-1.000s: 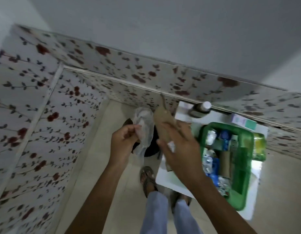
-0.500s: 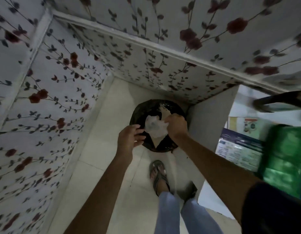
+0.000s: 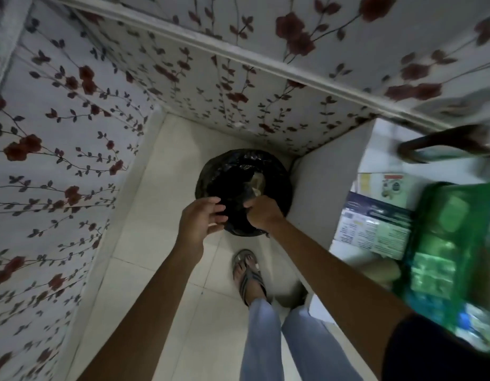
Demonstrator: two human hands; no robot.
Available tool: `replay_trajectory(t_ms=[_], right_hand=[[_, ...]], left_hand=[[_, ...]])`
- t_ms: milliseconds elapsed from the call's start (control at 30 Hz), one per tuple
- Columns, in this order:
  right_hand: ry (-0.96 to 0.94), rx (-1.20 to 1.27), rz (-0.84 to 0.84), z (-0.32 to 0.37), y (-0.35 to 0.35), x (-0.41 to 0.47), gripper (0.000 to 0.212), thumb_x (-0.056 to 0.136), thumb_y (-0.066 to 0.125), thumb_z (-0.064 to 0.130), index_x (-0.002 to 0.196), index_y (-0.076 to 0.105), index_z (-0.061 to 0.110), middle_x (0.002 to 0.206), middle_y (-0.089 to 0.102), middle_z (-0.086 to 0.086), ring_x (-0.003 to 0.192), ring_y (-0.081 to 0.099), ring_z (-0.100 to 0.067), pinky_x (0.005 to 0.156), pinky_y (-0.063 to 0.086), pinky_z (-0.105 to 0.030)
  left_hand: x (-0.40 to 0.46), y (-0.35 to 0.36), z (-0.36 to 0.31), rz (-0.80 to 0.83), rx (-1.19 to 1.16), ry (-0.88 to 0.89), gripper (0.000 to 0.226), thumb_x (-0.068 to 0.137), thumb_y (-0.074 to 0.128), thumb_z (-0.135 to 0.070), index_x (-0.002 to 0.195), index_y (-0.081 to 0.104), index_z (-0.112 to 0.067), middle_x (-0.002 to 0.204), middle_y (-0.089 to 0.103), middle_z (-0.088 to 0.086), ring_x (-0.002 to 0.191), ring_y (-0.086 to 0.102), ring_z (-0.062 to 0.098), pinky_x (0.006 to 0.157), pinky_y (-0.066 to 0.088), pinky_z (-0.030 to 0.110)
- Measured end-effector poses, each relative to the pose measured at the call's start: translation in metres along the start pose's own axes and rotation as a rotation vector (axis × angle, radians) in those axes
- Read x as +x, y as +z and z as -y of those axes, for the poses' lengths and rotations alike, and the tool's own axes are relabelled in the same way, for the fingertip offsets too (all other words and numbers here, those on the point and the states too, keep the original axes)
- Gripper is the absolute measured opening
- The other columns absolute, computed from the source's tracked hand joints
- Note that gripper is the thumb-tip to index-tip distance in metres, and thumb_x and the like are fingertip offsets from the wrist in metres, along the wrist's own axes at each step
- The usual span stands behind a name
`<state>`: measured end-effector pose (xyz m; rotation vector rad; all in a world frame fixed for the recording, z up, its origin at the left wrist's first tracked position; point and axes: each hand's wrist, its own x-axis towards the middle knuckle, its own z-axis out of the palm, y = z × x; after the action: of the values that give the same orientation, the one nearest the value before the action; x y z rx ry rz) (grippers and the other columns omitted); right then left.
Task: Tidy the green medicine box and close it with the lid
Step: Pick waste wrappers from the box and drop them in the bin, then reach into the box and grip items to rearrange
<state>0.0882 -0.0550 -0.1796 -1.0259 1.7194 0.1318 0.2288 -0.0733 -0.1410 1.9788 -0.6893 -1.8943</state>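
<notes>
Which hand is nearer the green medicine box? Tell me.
Right. The right hand is over the black-lined bin, on the side toward the green medicine box; the left hand is at the bin's far edge.

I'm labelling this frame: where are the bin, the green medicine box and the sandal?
Black-lined bin (image 3: 210, 171), head view, left rim.
Green medicine box (image 3: 455, 229), head view, blurred middle.
Sandal (image 3: 250, 276), head view, straps.
</notes>
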Motion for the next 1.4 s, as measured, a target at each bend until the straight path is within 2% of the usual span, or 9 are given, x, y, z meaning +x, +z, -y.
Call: replay_trajectory(t_ms=[133, 267, 433, 667, 833, 1033, 1167, 1267, 1400], right_hand=[[-0.132, 0.215, -0.12, 0.009, -0.03, -0.084, 0.039, 0.088, 0.042, -0.002, 0.121, 0.06, 0.007, 0.131, 0.058, -0.011, 0.122, 0.052, -0.022, 0.102, 0.035, -0.022], [-0.275, 0.419, -0.305, -0.015, -0.066, -0.173, 0.028, 0.087, 0.051, -0.001, 0.108, 0.067, 0.008, 0.103, 0.072, -0.007, 0.09, 0.064, -0.009, 0.082, 0.043, -0.01], [-0.254, 0.771, -0.437, -0.077, -0.116, -0.259, 0.036, 0.086, 0.052, -0.005, 0.086, 0.068, 0.027, 0.078, 0.068, 0.003, 0.068, 0.065, -0.006, 0.07, 0.052, -0.023], [-0.134, 0.999, -0.67, -0.168, -0.162, -0.325, 0.027, 0.089, 0.046, -0.008, 0.091, 0.067, 0.008, 0.067, 0.069, 0.007, 0.061, 0.063, -0.008, 0.064, 0.054, -0.017], [-0.09, 0.966, -0.704, -0.219, -0.162, -0.333, 0.034, 0.088, 0.047, -0.006, 0.083, 0.069, 0.02, 0.065, 0.07, 0.01, 0.063, 0.064, -0.012, 0.065, 0.056, -0.02], [0.119, 0.999, -0.87, -0.271, -0.162, -0.33, 0.027, 0.085, 0.048, -0.003, 0.085, 0.068, 0.015, 0.074, 0.067, -0.004, 0.058, 0.063, -0.01, 0.062, 0.055, -0.023], [0.339, 0.759, -0.718, -0.305, -0.15, -0.312, 0.019, 0.083, 0.054, 0.007, 0.095, 0.069, 0.011, 0.079, 0.071, -0.009, 0.066, 0.067, -0.02, 0.078, 0.058, -0.04], [0.275, 0.56, -0.687, -0.3, -0.137, -0.302, 0.018, 0.085, 0.057, 0.02, 0.093, 0.069, 0.01, 0.085, 0.075, -0.012, 0.075, 0.07, -0.027, 0.08, 0.055, -0.041], [0.176, 0.609, -0.931, -0.285, -0.142, -0.299, 0.015, 0.087, 0.053, 0.014, 0.091, 0.067, 0.01, 0.084, 0.074, -0.011, 0.073, 0.069, -0.026, 0.073, 0.054, -0.038]], left_hand=[[-0.036, 0.022, -0.017, 0.047, -0.03, 0.054, 0.022, 0.091, 0.043, -0.01, 0.106, 0.059, -0.007, 0.095, 0.065, 0.01, 0.078, 0.063, 0.023, 0.073, 0.052, 0.033], [-0.086, 0.046, -0.027, 0.076, -0.011, 0.134, 0.022, 0.092, 0.043, -0.009, 0.105, 0.06, -0.006, 0.094, 0.066, 0.01, 0.077, 0.063, 0.022, 0.068, 0.052, 0.029], [-0.149, 0.087, -0.013, 0.184, 0.245, 0.287, 0.016, 0.089, 0.051, -0.008, 0.095, 0.063, -0.017, 0.09, 0.067, 0.003, 0.08, 0.062, 0.019, 0.074, 0.051, 0.029], [-0.178, 0.165, 0.036, 0.189, 1.319, 0.926, 0.035, 0.066, 0.073, -0.013, 0.099, 0.062, -0.004, 0.094, 0.065, 0.019, 0.087, 0.06, 0.04, 0.069, 0.052, 0.042], [-0.172, 0.198, 0.054, 0.049, 1.75, 0.829, 0.044, 0.049, 0.084, -0.028, 0.082, 0.058, -0.012, 0.079, 0.063, 0.008, 0.074, 0.061, 0.029, 0.056, 0.048, 0.032], [-0.184, 0.2, 0.044, 0.035, 1.283, 0.648, 0.03, 0.077, 0.066, -0.025, 0.094, 0.057, -0.003, 0.094, 0.064, 0.02, 0.087, 0.06, 0.037, 0.064, 0.042, 0.034], [-0.221, 0.205, 0.025, -0.152, 0.862, 0.547, 0.027, 0.079, 0.068, -0.028, 0.096, 0.059, -0.009, 0.082, 0.064, 0.004, 0.076, 0.057, 0.022, 0.061, 0.039, 0.026], [-0.243, 0.219, 0.014, -0.143, 0.664, 0.536, 0.026, 0.078, 0.069, -0.031, 0.097, 0.061, -0.015, 0.077, 0.061, -0.011, 0.071, 0.058, 0.009, 0.061, 0.042, 0.016], [-0.253, 0.247, 0.004, 0.037, 0.656, 0.583, 0.024, 0.076, 0.069, -0.036, 0.093, 0.064, -0.021, 0.08, 0.065, -0.011, 0.069, 0.059, -0.002, 0.06, 0.045, 0.01]])
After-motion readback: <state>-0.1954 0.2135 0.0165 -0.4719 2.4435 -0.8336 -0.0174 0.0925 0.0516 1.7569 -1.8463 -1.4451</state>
